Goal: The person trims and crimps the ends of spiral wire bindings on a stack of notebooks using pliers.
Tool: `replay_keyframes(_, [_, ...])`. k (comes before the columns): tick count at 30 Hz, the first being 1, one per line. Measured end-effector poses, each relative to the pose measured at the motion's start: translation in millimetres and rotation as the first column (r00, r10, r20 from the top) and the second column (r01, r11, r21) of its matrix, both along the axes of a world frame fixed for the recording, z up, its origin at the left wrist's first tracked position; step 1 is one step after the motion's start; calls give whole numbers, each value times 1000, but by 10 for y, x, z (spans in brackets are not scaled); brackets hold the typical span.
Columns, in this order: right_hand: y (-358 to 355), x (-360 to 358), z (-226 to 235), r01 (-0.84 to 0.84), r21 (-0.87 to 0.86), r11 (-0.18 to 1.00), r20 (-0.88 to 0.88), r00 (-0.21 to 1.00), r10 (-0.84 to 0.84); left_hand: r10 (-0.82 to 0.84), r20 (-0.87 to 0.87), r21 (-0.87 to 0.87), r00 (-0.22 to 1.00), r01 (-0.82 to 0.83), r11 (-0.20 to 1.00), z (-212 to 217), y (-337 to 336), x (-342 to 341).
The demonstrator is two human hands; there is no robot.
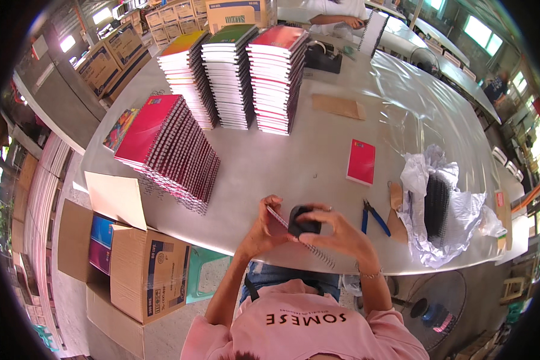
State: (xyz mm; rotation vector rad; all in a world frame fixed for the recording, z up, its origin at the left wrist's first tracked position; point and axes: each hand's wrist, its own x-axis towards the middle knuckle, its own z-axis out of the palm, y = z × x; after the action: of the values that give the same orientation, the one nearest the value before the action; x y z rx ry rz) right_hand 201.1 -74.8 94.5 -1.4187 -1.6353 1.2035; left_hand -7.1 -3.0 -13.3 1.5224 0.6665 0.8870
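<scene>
**Both hands on a spiral notebook at the near edge of the table**

The left hand (263, 227) and the right hand (336, 231) meet over the near edge of the grey table (294, 156), close to its middle. Between them they hold a thin spiral notebook (300, 240), tilted edge-on toward the camera so that its wire binding runs down toward the right. The left hand's fingers are closed on the upper end of the notebook. The right hand's fingers are curled around a black coil of binding wire (303, 222) pressed against the notebook; thumb and fingers are shut on it.

Just right of the hands, blue-handled pliers (373, 217) lie on the table. Further right, near the right edge, crumpled white plastic wrap (456, 210) holds a bundle of black binding coils (436, 206). A single red notebook (361, 162) lies flat near the middle of the table, well apart from the hands.

A leaning stack of red-covered notebooks (168, 150) stands at the left edge. 3 tall stacks (234, 78) stand side by side toward the far edge, with a black tape dispenser (323, 57) beside them. A brown paper piece (339, 107) lies beyond the red notebook. An open cardboard box (126, 252) sits on the floor below the left corner. At the far end another person's hand (353, 23) holds a notebook upright.
</scene>
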Motion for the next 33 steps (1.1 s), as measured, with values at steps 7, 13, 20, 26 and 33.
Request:
replay_keyframes(7, [-21,-35,5,36,89,995,25,999,-38,-4,-19,-50,1000,3,999,30,1,30])
replay_keyframes(13, [-20,-71,-121,71,35,997,14,997,-72,-7,18,-25,1000,7,1000,-50,11,14])
replay_keyframes(20, [89,-23,-240,91,157,983,84,991,-105,-25,13,-110,1000,27,994,58,-11,17])
replay_keyframes(26, [94,326,-747,360,440,823,222,844,-488,267,-65,206,962,-249,947,137,-155,249])
replay_keyframes(33, [-725,566,-714,608,319,727,589,474,-655,295,-9,-95,955,-294,951,209,-362,297])
